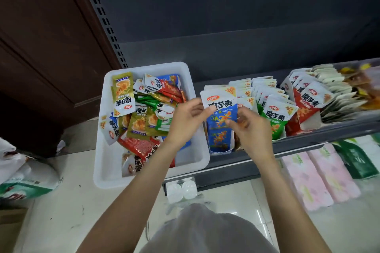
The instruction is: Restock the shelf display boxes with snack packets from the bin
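Dark grey shelf [304,141] carrying a white bin [148,68] of mixed snack packets at its left end, a row of display boxes [220,148] of upright packets beside it, pale tiled floor [61,201] below with pink tissue packs [308,181], a green-and-white bag [26,181]

Two bare forearms reach into view from the bottom edge — no sleeves, watch, bracelet or rings show on either. Both hands, the left hand [185,121] and the right hand [251,127], are ungloved. Below — a pale grey garment [207,230], plain and unmarked, covers the body.
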`<action>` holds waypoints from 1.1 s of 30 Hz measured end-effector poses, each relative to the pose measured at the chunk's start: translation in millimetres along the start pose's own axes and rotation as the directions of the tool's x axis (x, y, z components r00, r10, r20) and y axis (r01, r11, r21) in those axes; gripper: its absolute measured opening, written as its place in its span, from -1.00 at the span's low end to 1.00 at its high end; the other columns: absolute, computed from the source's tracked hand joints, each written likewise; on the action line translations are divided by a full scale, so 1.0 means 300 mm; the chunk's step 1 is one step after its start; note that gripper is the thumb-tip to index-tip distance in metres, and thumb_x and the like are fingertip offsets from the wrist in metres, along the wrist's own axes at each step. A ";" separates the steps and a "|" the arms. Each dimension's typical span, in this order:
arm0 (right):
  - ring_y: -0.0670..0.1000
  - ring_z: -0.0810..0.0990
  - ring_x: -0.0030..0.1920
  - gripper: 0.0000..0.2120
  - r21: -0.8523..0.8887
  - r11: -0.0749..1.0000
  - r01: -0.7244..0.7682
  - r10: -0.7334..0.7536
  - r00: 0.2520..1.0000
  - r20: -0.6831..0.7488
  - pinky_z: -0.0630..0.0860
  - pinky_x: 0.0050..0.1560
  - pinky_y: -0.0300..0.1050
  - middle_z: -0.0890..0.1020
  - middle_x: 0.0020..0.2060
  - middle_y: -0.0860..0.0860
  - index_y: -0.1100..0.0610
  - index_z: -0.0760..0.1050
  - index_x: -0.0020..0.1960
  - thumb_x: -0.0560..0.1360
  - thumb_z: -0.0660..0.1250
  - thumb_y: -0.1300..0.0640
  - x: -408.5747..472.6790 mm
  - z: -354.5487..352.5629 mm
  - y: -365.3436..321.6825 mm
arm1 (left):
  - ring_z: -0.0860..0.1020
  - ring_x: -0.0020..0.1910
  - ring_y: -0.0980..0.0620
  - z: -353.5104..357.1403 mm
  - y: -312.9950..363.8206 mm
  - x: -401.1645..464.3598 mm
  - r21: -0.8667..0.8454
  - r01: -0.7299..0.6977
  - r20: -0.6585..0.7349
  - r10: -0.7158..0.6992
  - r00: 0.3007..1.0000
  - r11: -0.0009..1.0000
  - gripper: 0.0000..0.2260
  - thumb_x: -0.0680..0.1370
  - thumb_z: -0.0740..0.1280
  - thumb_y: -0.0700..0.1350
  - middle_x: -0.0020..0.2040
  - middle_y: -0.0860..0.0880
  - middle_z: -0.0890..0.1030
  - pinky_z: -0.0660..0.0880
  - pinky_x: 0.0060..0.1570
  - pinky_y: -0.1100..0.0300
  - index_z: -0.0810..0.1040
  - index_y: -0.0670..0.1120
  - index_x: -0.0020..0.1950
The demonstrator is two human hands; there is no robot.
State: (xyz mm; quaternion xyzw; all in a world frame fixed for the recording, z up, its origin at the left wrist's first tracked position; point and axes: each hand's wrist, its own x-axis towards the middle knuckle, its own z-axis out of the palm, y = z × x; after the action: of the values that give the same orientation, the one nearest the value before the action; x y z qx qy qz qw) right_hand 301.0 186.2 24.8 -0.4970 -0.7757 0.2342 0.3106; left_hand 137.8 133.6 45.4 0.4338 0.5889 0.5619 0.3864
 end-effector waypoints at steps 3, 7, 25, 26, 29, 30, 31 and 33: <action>-0.03 0.58 -0.31 -0.84 -0.033 0.999 -0.033 0.033 0.999 0.023 0.46 -0.30 -0.16 0.63 -0.32 -0.06 0.11 0.56 -0.17 0.38 0.51 0.09 -0.018 0.022 0.055 | 0.63 -0.14 0.19 0.032 -0.048 0.030 0.184 -0.023 0.038 0.016 0.999 0.983 -0.86 0.53 0.37 -0.15 -0.08 0.00 0.67 0.57 -0.12 0.22 0.61 -0.18 0.03; 0.04 0.63 -0.25 -0.84 -0.120 0.992 -0.041 0.046 0.998 0.039 0.46 -0.28 -0.15 0.68 -0.25 0.03 0.15 0.58 -0.11 0.39 0.50 0.10 -0.037 0.065 0.115 | 0.64 -0.10 0.13 0.039 -0.123 0.058 0.332 0.023 0.071 -0.049 0.996 0.943 -0.81 0.55 0.34 -0.07 -0.02 -0.03 0.68 0.59 -0.07 0.10 0.62 -0.16 0.03; -0.09 0.46 -0.33 -0.85 0.008 0.991 0.132 -0.131 0.989 -0.069 0.39 -0.29 -0.31 0.51 -0.28 -0.09 0.15 0.48 -0.04 0.45 0.43 0.21 -0.026 0.081 0.011 | 0.54 -0.12 0.03 -0.194 -0.185 -0.033 0.867 -0.196 -0.101 0.546 0.832 0.458 -0.82 0.54 0.28 -0.04 -0.14 0.02 0.64 0.36 -0.05 0.18 0.64 -0.06 -0.01; -0.10 0.47 -0.31 -0.88 0.019 0.979 0.202 -0.201 0.979 -0.037 0.35 -0.27 -0.40 0.52 -0.26 -0.09 0.14 0.49 -0.05 0.45 0.42 0.22 -0.014 0.090 -0.019 | 0.55 -0.13 0.02 -0.241 -0.204 -0.053 0.905 -0.161 -0.096 0.556 0.826 0.395 -0.83 0.53 0.28 -0.03 -0.18 0.03 0.64 0.36 -0.03 0.13 0.64 -0.05 -0.03; -0.06 0.55 -0.24 -0.91 0.005 0.934 0.358 -0.352 0.916 0.193 0.46 -0.22 -0.32 0.61 -0.17 -0.02 0.13 0.54 -0.02 0.47 0.37 0.22 0.025 0.168 -0.121 | 0.55 -0.08 -0.04 -0.361 -0.260 -0.094 0.943 -0.059 -0.091 0.424 0.901 0.327 -0.84 0.47 0.34 -0.02 -0.16 0.02 0.65 0.40 0.05 0.04 0.65 -0.03 -0.04; -0.01 0.58 -0.18 -0.89 -0.037 0.919 0.392 -0.363 0.880 0.307 0.53 -0.19 -0.18 0.62 -0.11 0.00 0.14 0.55 0.01 0.49 0.34 0.21 0.039 0.217 -0.147 | 0.55 -0.05 -0.07 -0.385 -0.278 -0.100 0.948 -0.047 -0.074 0.359 0.931 0.316 -0.84 0.44 0.39 -0.03 -0.13 0.00 0.65 0.43 0.08 0.00 0.65 -0.03 -0.03; 0.04 0.60 -0.12 -0.87 -0.108 0.895 0.434 -0.353 0.834 0.425 0.56 -0.14 -0.09 0.63 -0.06 0.03 0.14 0.55 0.04 0.51 0.30 0.21 0.052 0.274 -0.167 | 0.55 -0.02 -0.09 -0.402 -0.293 -0.103 0.953 -0.049 -0.043 0.292 0.955 0.298 -0.83 0.42 0.43 -0.04 -0.10 -0.01 0.65 0.45 0.13 -0.06 0.65 -0.03 -0.02; 0.12 0.61 -0.03 -0.80 -0.235 0.806 0.543 -0.298 0.715 0.633 0.54 -0.12 -0.04 0.63 -0.01 0.07 0.12 0.57 0.08 0.51 0.25 0.26 0.070 0.388 -0.190 | 0.55 0.08 -0.10 -0.417 -0.311 -0.105 0.969 -0.070 0.033 0.159 0.987 0.237 -0.71 0.37 0.49 -0.01 0.00 -0.01 0.64 0.39 0.23 -0.17 0.63 -0.02 0.06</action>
State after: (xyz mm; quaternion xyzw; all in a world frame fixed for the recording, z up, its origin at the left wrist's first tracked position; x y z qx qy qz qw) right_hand 175.8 176.6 -12.8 -0.2624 -0.9566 0.1264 0.0015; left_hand 22.9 63.8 -39.7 0.6004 0.7896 0.1241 -0.0251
